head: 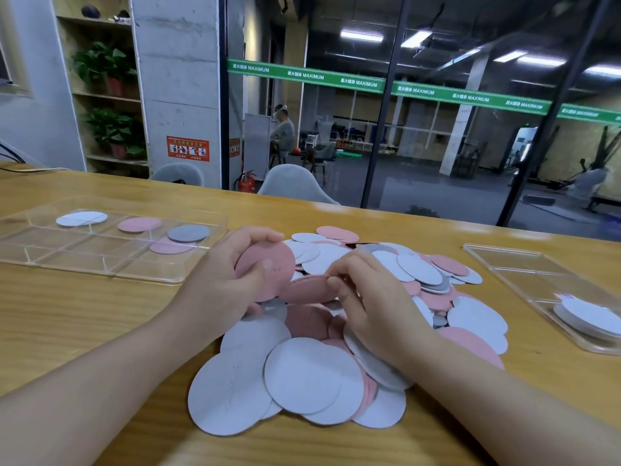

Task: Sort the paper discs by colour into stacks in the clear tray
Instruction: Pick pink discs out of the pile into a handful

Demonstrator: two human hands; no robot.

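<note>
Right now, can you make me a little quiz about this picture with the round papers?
1. True or false: the left hand holds a pink disc.
2. Which colour in the left clear tray fills two spots? A white, B pink, C grey.
3. What colour is the stack in the right clear tray?

Key: 1 true. 2 B. 3 white.

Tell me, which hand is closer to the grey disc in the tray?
Left. The left hand sits just right of the tray holding the grey disc; the right hand is farther right, over the pile.
</note>
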